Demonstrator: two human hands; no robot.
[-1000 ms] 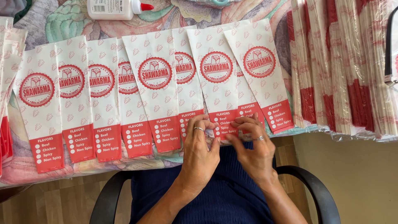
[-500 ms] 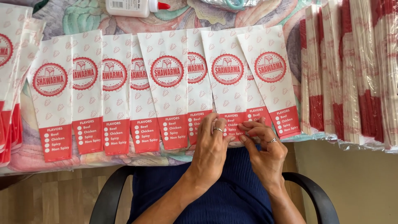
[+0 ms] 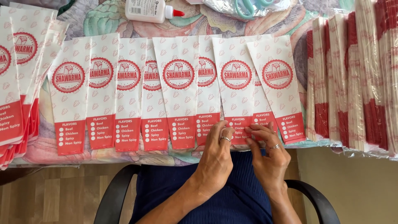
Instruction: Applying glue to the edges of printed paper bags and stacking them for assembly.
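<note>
Grip of both hands, left hand (image 3: 215, 155), right hand (image 3: 269, 155), pinching (fingertips only) a paper bag's (image 3: 236, 89) red bottom edge

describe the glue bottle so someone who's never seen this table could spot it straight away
Start from the fanned row of red and white paper bags along the table's near edge, then look beyond it to the far edge. The glue bottle lies there on its side on the flowered cloth, white with a red cap pointing right toward the blue-handled scissors.

Paper sleeves (image 3: 179, 99) across mid-frame: matt white stock, flat red print. Table cover (image 3: 207, 23) at top: patterned cloth, soft sheen; glue bottle (image 3: 147, 9) upper centre: smooth white plastic, glossy red cap. Floor (image 3: 45, 195) lower left: wood grain, satin; chair arms (image 3: 116, 195): smooth black plastic.
</note>
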